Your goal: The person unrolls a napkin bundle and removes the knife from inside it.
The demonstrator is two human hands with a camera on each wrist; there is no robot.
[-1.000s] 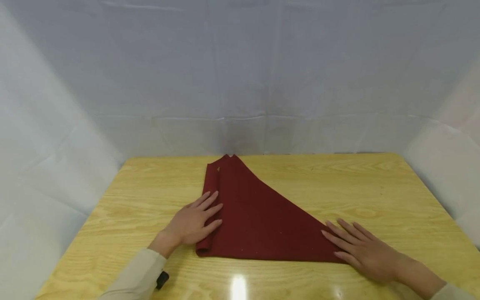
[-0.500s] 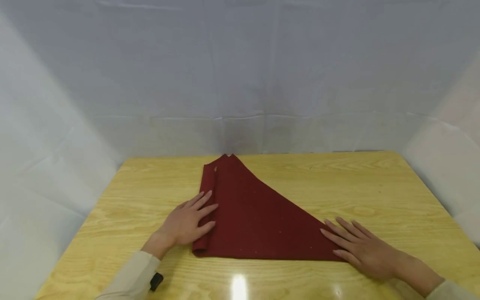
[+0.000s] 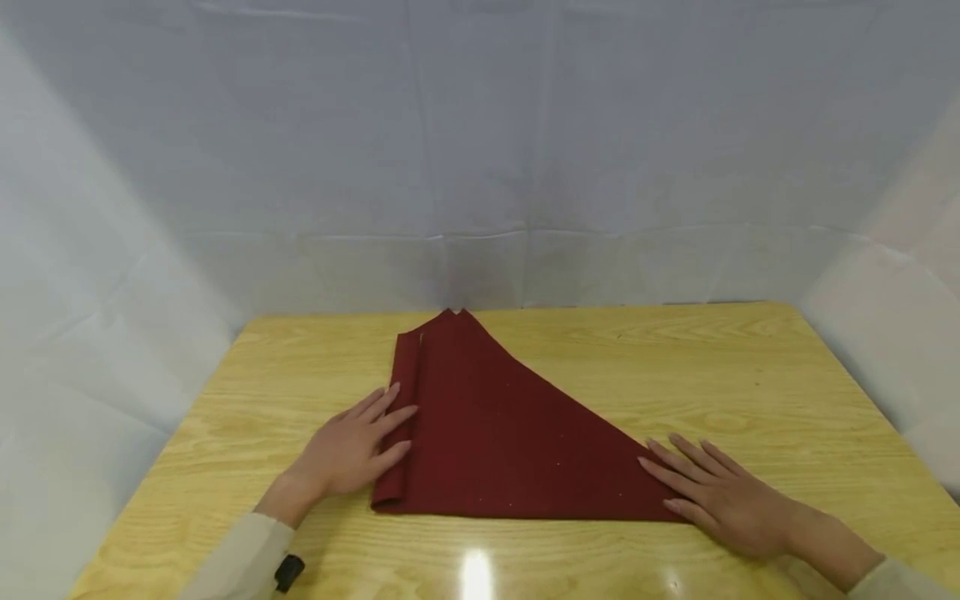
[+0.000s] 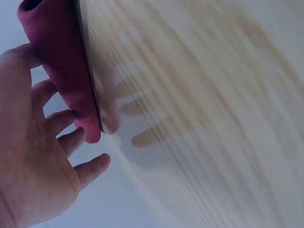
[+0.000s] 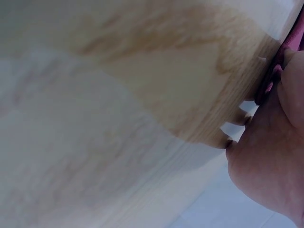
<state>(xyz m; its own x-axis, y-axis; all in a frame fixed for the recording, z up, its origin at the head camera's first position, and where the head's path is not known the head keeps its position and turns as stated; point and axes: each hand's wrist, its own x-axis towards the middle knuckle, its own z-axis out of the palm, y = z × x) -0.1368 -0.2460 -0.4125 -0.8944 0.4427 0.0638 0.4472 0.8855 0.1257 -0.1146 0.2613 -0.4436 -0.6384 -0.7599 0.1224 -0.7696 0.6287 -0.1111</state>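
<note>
A dark red cloth [image 3: 510, 442] lies on the wooden table, tapering to a point at the right, with its left edge curled over into a roll [image 4: 61, 61]. My left hand [image 3: 348, 450] lies across that roll with its fingers spread and nearly straight, fingertips on the fabric. In the left wrist view the roll's hollow end shows at the top, beside the fingers. My right hand [image 3: 731, 500] rests flat on the cloth's right corner, fingers extended; part of the corner is hidden under it. The right wrist view shows only a strip of the red cloth [image 5: 294, 38] by the fingers.
The light wooden table [image 3: 697, 367] reaches back to a pale hanging sheet [image 3: 480, 150], with more sheeting at both sides. A small black object [image 3: 288, 573] shows at the left sleeve [image 3: 243, 558]. The cloth's top end comes close to the table's far edge.
My left hand has moved left, and the rolled edge has shifted left with it, leaving more of the cloth flat. My right hand has stayed almost still on the corner.
</note>
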